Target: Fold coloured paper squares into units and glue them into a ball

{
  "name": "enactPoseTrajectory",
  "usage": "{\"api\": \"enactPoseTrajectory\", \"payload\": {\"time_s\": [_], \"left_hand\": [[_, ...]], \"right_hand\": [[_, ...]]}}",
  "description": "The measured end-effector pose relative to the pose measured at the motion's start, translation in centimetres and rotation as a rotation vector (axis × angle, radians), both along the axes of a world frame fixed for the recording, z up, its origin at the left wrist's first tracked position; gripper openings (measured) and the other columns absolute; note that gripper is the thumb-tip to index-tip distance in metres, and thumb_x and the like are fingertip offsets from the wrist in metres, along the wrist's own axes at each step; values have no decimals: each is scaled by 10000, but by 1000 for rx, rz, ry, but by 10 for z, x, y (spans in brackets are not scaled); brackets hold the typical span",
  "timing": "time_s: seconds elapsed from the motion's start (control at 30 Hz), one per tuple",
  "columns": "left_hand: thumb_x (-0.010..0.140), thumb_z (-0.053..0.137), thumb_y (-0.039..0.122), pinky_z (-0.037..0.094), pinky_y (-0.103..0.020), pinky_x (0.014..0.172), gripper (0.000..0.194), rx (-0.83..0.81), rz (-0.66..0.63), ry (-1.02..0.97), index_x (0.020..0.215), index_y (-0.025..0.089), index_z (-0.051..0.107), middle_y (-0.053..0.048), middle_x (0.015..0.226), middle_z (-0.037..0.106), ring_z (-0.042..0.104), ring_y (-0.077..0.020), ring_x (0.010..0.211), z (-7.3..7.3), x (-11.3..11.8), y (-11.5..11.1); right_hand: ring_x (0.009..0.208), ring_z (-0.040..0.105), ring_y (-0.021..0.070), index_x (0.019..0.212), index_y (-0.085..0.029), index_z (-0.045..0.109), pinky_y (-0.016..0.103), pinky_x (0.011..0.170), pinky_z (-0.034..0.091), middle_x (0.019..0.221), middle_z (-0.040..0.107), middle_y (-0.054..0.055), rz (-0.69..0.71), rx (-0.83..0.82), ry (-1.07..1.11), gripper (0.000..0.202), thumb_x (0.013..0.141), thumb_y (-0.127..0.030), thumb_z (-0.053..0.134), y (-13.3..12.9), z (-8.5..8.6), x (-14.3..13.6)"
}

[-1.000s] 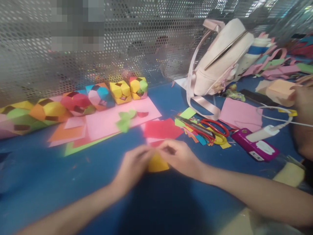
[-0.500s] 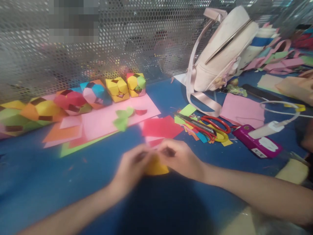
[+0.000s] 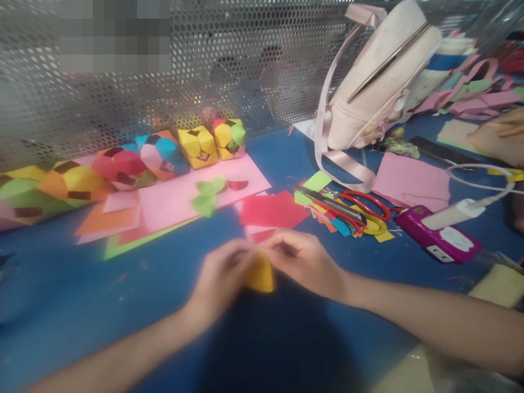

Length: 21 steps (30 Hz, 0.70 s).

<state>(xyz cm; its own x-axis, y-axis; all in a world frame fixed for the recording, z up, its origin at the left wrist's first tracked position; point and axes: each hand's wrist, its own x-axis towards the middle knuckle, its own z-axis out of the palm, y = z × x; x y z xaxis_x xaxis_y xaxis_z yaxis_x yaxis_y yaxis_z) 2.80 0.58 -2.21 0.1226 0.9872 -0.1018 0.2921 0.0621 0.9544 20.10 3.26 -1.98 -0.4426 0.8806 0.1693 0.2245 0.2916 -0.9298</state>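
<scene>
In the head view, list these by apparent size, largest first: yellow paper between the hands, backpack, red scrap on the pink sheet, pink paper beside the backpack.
1. Backpack
2. Pink paper
3. Yellow paper, judged by its visible part; some is hidden
4. Red scrap

The left forearm (image 3: 135,346) and right forearm (image 3: 417,314) are bare and slender, tapering to the wrists (image 3: 341,285); the left hand (image 3: 221,273) and right hand (image 3: 307,265) are bare too, slightly blurred.
</scene>
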Motion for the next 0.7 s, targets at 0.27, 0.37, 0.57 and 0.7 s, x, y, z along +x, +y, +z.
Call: {"api": "enactPoseTrajectory", "payload": {"time_s": [0.27, 0.37, 0.57, 0.7], "left_hand": [[821, 569, 313, 434, -196, 600, 171, 20, -65, -38, 765, 162, 627, -8, 751, 628, 560, -109, 673, 0, 1, -2], [819, 568, 299, 438, -214, 612, 171, 22, -87, -28, 755, 150, 626, -22, 751, 628, 561, -121, 680, -1, 1, -2], [810, 566, 275, 439, -226, 607, 158, 33, -116, -48, 740, 141, 615, -28, 744, 615, 551, -123, 669, -2, 1, -2], [804, 570, 246, 415, -197, 575, 140, 32, -103, -70, 704, 150, 588, 7, 684, 578, 506, -87, 607, 0, 3, -2]], "right_hand": [[560, 474, 88, 658, -179, 521, 208, 541, 421, 613, 520, -33, 2, -42, 2, 90, 746, -172, 537, 0, 2, -2], [540, 444, 78, 632, -185, 483, 195, 516, 400, 592, 484, -45, 12, -16, -8, 113, 714, -127, 535, -1, 2, -1], [536, 428, 69, 626, -182, 453, 180, 501, 383, 602, 472, -45, 40, 110, 18, 142, 704, -92, 530, -2, 1, -1], [543, 428, 70, 639, -173, 476, 182, 508, 379, 607, 473, -40, 52, 95, 22, 123, 721, -93, 520, -3, 1, -1]]}}
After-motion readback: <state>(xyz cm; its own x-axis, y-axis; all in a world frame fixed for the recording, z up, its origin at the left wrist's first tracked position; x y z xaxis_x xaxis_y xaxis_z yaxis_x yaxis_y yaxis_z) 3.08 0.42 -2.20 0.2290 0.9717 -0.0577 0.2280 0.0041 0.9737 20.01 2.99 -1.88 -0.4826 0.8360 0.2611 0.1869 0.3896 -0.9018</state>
